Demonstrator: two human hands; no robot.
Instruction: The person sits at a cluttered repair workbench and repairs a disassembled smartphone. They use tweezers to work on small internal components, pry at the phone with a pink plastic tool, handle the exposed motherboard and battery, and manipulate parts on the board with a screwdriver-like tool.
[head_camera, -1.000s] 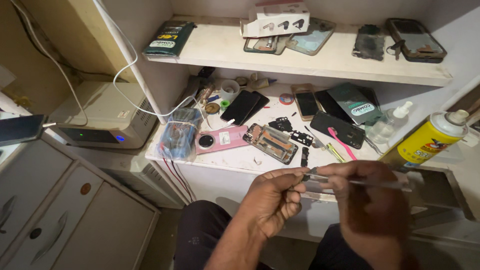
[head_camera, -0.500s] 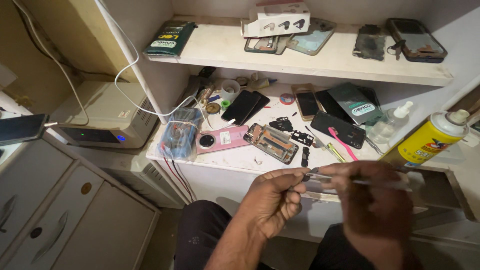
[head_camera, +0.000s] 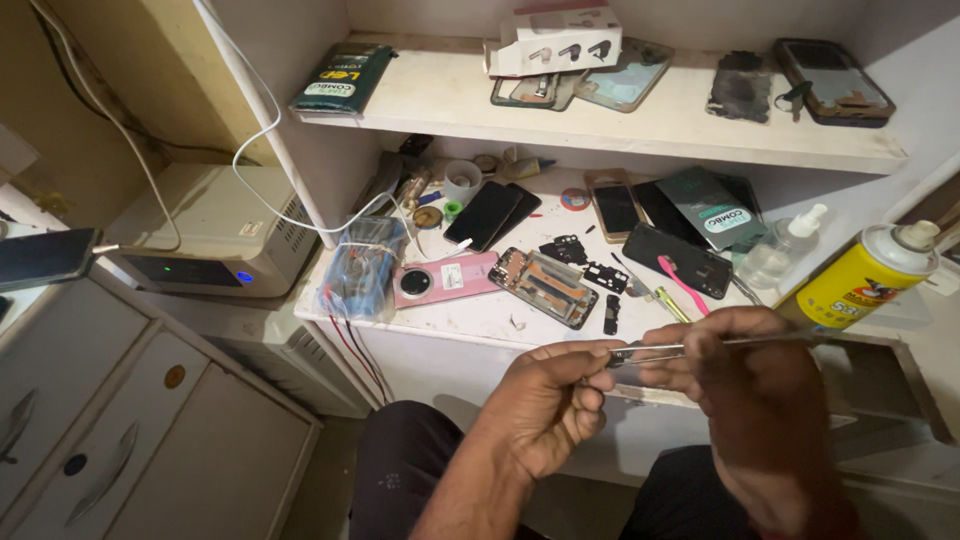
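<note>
Metal tool: thin silvery tweezers (head_camera: 700, 347) lie level between both hands, just in front of the worktop's (head_camera: 470, 318) near edge.
Right hand: the right hand (head_camera: 765, 420) is curled closed around the tweezers' rear length, the tips sticking out toward the left hand.
Left hand: the left hand (head_camera: 548, 405) is pinched nearly closed, fingertips meeting the tweezer tips; whether a small part sits there, I cannot tell.
Beyond the hands: one opened phone frame (head_camera: 545, 287) lies on the worktop, with one pink phone back (head_camera: 445, 280) just left of it and three small black parts (head_camera: 590, 270) just right of it.
Right of the hands: one yellow spray can (head_camera: 865, 275) stands near the right hand; one clear pump bottle (head_camera: 780, 252) stands beside it.
Far left: one blue bundle (head_camera: 362, 265) tied with wires.
Upper shelf: one white box (head_camera: 555, 40) and one green packet (head_camera: 345, 78).
</note>
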